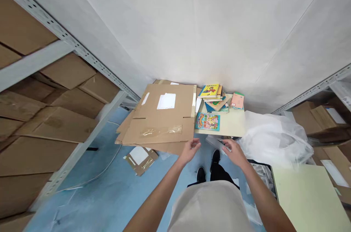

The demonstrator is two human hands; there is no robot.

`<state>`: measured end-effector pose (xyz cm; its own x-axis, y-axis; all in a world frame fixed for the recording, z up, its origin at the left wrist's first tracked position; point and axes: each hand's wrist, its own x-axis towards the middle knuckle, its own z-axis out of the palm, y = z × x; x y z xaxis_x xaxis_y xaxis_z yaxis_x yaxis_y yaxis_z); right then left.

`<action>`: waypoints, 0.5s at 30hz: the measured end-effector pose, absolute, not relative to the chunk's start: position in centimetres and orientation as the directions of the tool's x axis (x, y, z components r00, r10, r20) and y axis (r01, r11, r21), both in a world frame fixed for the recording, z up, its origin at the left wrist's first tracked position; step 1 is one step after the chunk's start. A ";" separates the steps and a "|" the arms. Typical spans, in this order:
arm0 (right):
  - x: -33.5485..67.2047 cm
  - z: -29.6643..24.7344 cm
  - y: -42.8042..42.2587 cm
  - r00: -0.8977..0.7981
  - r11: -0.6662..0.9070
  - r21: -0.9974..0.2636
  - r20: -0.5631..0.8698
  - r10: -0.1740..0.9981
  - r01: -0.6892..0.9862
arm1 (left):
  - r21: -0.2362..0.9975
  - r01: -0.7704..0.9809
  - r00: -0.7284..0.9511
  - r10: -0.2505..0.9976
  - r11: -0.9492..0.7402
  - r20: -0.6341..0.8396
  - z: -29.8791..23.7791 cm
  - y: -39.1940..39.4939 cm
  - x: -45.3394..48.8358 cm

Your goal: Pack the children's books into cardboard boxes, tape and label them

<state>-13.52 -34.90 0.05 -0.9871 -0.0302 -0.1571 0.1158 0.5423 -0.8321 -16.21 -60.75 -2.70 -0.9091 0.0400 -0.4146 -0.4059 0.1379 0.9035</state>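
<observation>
My left hand (pixel 190 150) is at the near right corner of the flattened cardboard boxes (pixel 164 115), its fingers loosely curled and apart, with nothing seen in them. Across from it, my right hand (pixel 233 151) pinches a clear plastic bag (pixel 214 140) that hangs just in front of the small pale table (pixel 233 124). On that table, a comic-style book with a colourful cover (pixel 207 121) lies flat near the front edge. Behind it is a pile of books (pixel 216 102) topped by a yellow one (pixel 210 90). A pink booklet (pixel 237 100) rests at their right.
Shelving full of cardboard boxes (pixel 55 122) rises at the left. Another shelf with boxes (pixel 326 118) is at the right. A heap of white plastic wrap (pixel 274 138) bulges beside the table, near a pale board (pixel 312 195). A cardboard piece (pixel 141 159) lies on the blue floor.
</observation>
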 end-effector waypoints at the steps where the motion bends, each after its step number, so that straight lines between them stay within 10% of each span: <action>1: -15.1 -0.3 -35.0 -0.986 0.524 -0.840 -0.166 -0.001 0.141 | 0.900 -0.416 -0.906 0.029 0.128 -0.423 -2.6 -60.8 -17.6; 15: -34.3 -4.6 -33.4 -0.900 -0.001 -0.911 -0.409 0.148 0.413 | 0.828 -0.561 -0.813 -0.186 -0.004 -0.552 -4.8 -59.1 -41.8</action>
